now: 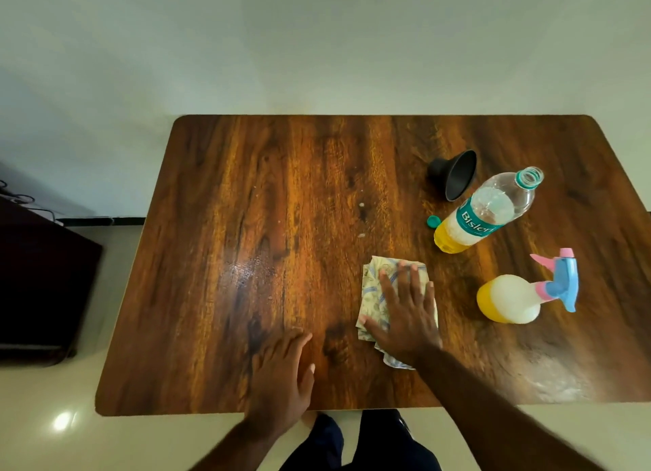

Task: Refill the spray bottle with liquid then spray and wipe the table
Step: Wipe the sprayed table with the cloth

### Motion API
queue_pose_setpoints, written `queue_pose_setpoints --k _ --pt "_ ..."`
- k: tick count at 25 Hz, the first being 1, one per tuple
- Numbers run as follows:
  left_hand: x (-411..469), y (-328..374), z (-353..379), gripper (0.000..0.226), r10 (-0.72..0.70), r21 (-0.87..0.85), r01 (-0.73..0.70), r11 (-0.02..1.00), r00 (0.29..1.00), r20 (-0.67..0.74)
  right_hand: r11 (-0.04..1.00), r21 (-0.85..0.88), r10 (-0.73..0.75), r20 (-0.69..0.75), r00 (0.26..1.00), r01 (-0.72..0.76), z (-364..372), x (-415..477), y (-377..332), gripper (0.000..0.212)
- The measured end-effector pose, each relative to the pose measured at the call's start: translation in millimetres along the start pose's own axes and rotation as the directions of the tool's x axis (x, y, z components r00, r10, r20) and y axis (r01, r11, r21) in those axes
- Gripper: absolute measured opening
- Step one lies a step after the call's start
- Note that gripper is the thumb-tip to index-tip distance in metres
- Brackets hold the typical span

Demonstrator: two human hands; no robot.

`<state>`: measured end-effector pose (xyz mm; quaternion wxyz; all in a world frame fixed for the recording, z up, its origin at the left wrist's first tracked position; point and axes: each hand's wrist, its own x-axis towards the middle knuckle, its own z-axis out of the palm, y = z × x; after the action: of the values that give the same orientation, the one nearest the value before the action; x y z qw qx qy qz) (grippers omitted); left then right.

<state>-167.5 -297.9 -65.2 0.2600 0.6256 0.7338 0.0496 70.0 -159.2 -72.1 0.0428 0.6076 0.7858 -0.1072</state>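
Right hand (408,315) flat on cloth (377,294), left hand (281,372) flat near worktop (246,189) front edge; bottles far right, left half open.

The right hand (405,315) presses flat on a patterned cloth (375,294) on the wooden worktop (281,189). The left hand (281,375) rests flat near the front edge. A spray bottle (510,300) stands to the right.

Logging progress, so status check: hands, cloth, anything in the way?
Right hand flat, pressing cloth. Left hand resting on table. Spray bottle standing right of cloth, sprayer on. Wet patch left of cloth, nothing between.
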Motion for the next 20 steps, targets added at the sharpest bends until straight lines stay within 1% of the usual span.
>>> queue_pose_setpoints --k 2,5,7,8,10,11,12,13,15,16,18,19,20 --pt "-1.7 1.5 1.7 0.056 0.020 0.033 -0.021 0.999 1.000 0.016 1.000 -0.009 -0.011 0.076 0.997 0.011 12.3 1.6 -2.9 0.108" --pt "1.0 3.9 2.8 0.057 0.052 0.059 -0.056 0.997 0.997 0.058 0.994 -0.030 -0.100 0.102 0.990 0.104 14.5 -10.3 -2.5 0.109" --pt "2.4 0.4 2.8 0.058 0.074 0.078 -0.081 0.994 0.992 0.098 0.986 -0.017 -0.161 0.105 0.981 0.164 15.6 -27.5 -5.4 0.104" --pt "2.0 -3.2 5.6 0.058 0.100 0.084 -0.107 0.991 0.992 0.080 0.981 -0.007 -0.191 0.108 0.976 0.193 16.5 -36.6 -9.6 0.101" --pt "3.7 -7.3 6.2 0.060 0.092 0.083 -0.101 0.991 0.991 0.102 0.964 0.017 -0.265 0.111 0.958 0.265 20.4 -47.5 -20.6 0.094" --pt "5.8 -7.5 3.8 0.061 0.068 0.097 -0.082 0.992 0.988 0.138 0.956 0.025 -0.292 0.108 0.950 0.291 22.3 -49.0 -25.7 0.091" --pt "6.9 -9.0 5.9 0.062 0.069 0.129 -0.087 0.988 0.988 0.137 0.954 0.026 -0.300 0.105 0.948 0.299 24.5 -48.0 -30.2 0.087" --pt "7.6 -7.0 4.5 0.064 0.061 0.136 -0.086 0.987 0.981 0.184 0.957 0.021 -0.289 0.099 0.952 0.288 26.4 -45.0 -34.5 0.082" --pt "10.4 -1.2 3.6 0.062 0.043 0.130 -0.075 0.989 0.972 0.229 0.973 0.015 -0.230 0.089 0.969 0.230 29.6 -35.4 -44.7 0.074" --pt "9.9 -2.3 10.0 0.059 0.044 0.162 -0.073 0.984 0.983 0.180 0.981 0.019 -0.192 0.089 0.977 0.191 28.9 -29.4 -50.5 0.071" --pt "16.3 12.6 3.3 0.059 0.011 0.163 -0.045 0.986 0.979 0.203 0.995 0.016 -0.094 0.058 0.994 0.094 24.7 -3.0 -54.5 0.070" --pt "23.6 23.0 -5.3 0.063 -0.024 0.145 -0.017 0.989 0.959 0.281 0.999 0.012 -0.038 0.032 0.999 0.038 21.5 16.0 -53.2 0.071" --pt "31.3 31.0 -9.2 0.069 -0.034 0.186 -0.024 0.982 0.952 0.304 1.000 0.013 0.014 0.002 1.000 -0.014 17.4 38.8 -49.4 0.072"
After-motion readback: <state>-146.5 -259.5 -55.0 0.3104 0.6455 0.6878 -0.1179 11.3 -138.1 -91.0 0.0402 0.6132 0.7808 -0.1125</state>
